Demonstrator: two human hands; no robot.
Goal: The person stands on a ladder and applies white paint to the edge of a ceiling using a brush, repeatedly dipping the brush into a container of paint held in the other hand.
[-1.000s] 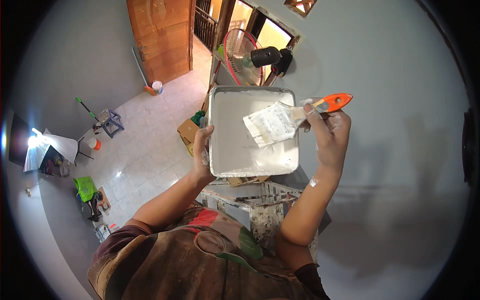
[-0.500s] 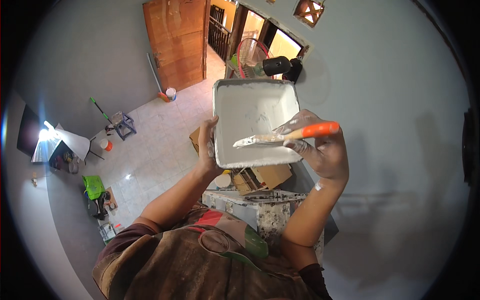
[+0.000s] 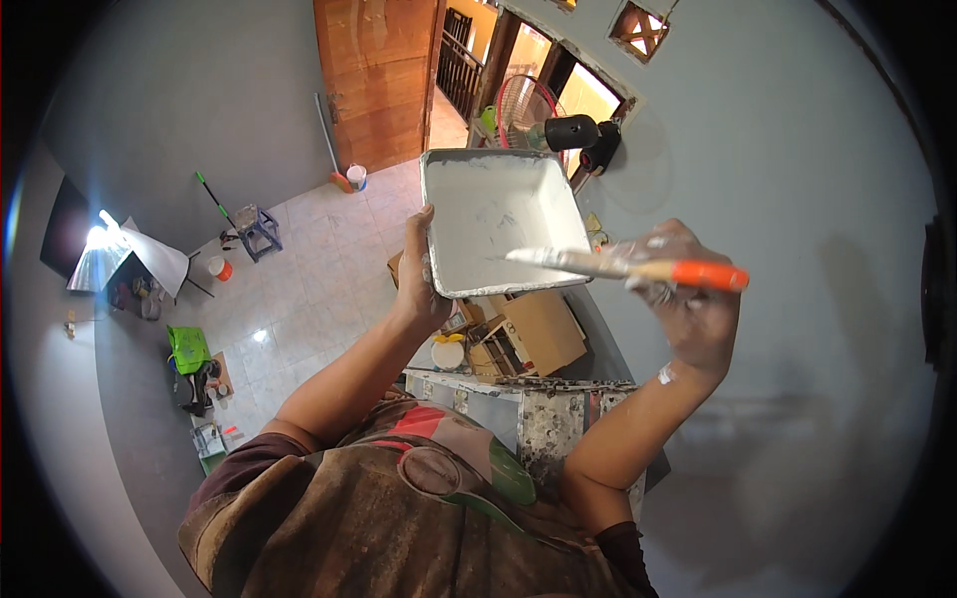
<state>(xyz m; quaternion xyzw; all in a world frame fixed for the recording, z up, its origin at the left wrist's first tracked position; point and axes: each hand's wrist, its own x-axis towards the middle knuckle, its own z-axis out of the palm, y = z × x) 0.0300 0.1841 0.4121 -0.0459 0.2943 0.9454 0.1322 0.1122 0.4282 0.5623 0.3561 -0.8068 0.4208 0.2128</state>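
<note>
My left hand point(image 3: 421, 274) grips the left wall of a square white paint tub point(image 3: 503, 214), thumb over the rim, holding it up in front of me. The tub is tilted so its inside shows, smeared with white paint and a few grey marks on the bottom. In my right hand point(image 3: 688, 299) is a paintbrush point(image 3: 638, 267) with an orange-tipped wooden handle, its fingers closed round the handle. White paint coats the bristles, which lie over the tub's lower right part; I cannot tell if they touch it. Paint stains my right fingers and wrist.
Below me stands a paint-spattered platform point(image 3: 553, 424). Cardboard boxes point(image 3: 543, 334) lie on the tiled floor point(image 3: 329, 264) beyond it. A fan point(image 3: 528, 110) stands by the window, near a wooden door point(image 3: 379, 80). At right rises a grey wall point(image 3: 797, 199); a bright lamp point(image 3: 97, 237) shines at left.
My right hand and the paintbrush have moved right, bringing the bristles from well inside the tub toward its right side. The tub has shifted slightly upward, and the view has turned a little.
</note>
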